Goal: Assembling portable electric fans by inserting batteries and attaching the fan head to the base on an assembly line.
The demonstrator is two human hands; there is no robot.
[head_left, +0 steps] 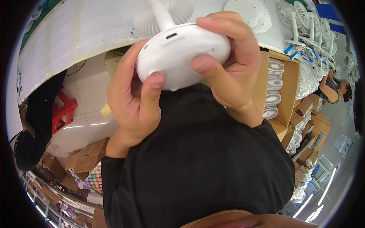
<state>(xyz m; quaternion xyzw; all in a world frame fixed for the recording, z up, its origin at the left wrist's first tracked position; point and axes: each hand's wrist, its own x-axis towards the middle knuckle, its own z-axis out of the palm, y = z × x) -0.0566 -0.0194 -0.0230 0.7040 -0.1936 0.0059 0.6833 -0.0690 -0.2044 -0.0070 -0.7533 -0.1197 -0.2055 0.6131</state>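
Observation:
Both my hands hold a white desk fan [182, 49] by its round base, the underside tilted up toward me. My left hand [138, 91] wraps the left side, its thumb pressed on the underside near a small round foot. My right hand [234, 57] grips the right side, fingers along the far rim and thumb on the underside. A dark slot shows in the base's edge. The fan's stem and slatted head point away over the white table, and the head is blurred. Beyond my right hand, a white round base plate [249, 15] lies on the table.
Several white fans [298, 19] with blue-tipped cables stand at the table's far right. Beside my right arm is a cardboard box [287, 83] of stacked white fan grilles [273, 81]. A red stool [64, 112] and a person in dark clothes [40, 117] are on the left.

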